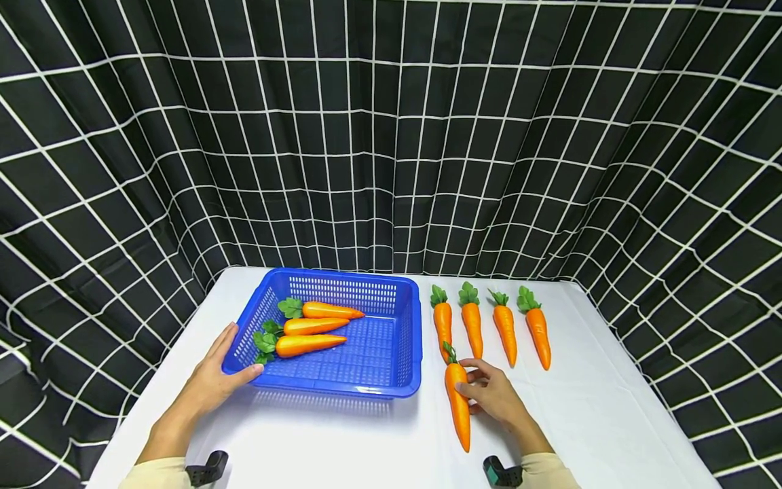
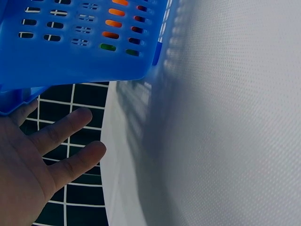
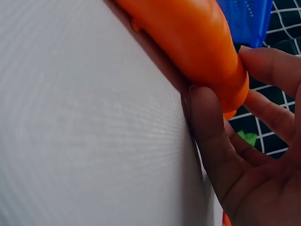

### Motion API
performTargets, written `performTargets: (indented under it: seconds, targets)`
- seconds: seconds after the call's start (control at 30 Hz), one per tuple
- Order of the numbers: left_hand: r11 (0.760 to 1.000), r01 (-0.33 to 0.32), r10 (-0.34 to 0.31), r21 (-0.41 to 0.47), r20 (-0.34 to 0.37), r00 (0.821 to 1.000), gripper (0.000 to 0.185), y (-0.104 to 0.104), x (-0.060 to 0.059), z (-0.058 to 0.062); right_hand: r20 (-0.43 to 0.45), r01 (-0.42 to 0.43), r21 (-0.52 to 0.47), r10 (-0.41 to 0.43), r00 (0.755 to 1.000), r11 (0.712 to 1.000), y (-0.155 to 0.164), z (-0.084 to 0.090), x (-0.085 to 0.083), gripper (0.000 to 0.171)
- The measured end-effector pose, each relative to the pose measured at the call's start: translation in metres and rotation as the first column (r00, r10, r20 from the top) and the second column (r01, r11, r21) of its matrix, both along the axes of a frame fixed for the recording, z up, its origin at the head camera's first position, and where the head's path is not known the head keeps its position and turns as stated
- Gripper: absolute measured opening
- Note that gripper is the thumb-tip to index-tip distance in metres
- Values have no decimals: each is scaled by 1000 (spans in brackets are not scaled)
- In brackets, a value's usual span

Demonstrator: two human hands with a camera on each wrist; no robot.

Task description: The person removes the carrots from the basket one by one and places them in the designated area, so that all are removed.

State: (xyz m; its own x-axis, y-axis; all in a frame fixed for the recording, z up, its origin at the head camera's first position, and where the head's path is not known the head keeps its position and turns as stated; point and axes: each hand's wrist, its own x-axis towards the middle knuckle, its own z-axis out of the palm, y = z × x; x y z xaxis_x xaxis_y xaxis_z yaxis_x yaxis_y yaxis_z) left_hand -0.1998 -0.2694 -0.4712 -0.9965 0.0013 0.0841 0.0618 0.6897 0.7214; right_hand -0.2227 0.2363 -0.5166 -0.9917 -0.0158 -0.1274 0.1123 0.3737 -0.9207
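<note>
**Reader:** Where the two hands meet the scene, what is each one doing?

**Describer:** The right hand [image 1: 496, 397] lies on the table with thumb and fingers curled round the thick upper part of a carrot [image 1: 458, 404], pinching it. That carrot lies on the white table [image 1: 611, 421], leafy end pointing away from the person, just right of the basket. The left hand [image 1: 215, 380] has its fingers straight and relaxed, resting against the near left corner of the blue basket [image 1: 403, 370], thumb on the rim; it grips nothing.

**Reader:** What surrounds them?

**Describer:** Three carrots [image 1: 308, 327] lie side by side inside the basket, green tops toward the left wall. Beyond the right hand, four more carrots [image 1: 489, 324] lie in a row on the table, tops pointing away, near one another but apart.

**Reader:** And the surface and room?

**Describer:** The table has a white, finely woven cover. A black curtain with a white grid [image 1: 391, 136] hangs behind and on both sides, closing in the table. Pale sleeve cuffs and small dark wrist mounts show at the lower edge.
</note>
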Motion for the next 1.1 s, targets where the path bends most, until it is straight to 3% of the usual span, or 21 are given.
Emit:
performTargets:
  seconds: [0.7, 0.83, 1.1]
  targets:
    - [1000, 3, -3, -15, 10, 1000, 103, 0, 1, 0, -30, -9, 19, 9, 1000, 1000, 8, 9, 3, 44]
    - [1000, 4, -4, -11, 13, 1000, 103, -1, 1, -1, -65, -12, 42, 14, 998, 999, 12, 19, 1, 42]
    - [1000, 11, -11, 6, 12, 1000, 105, -2, 0, 1, -216, 9, 125, 19, 976, 992, 14, 53, 0, 40]
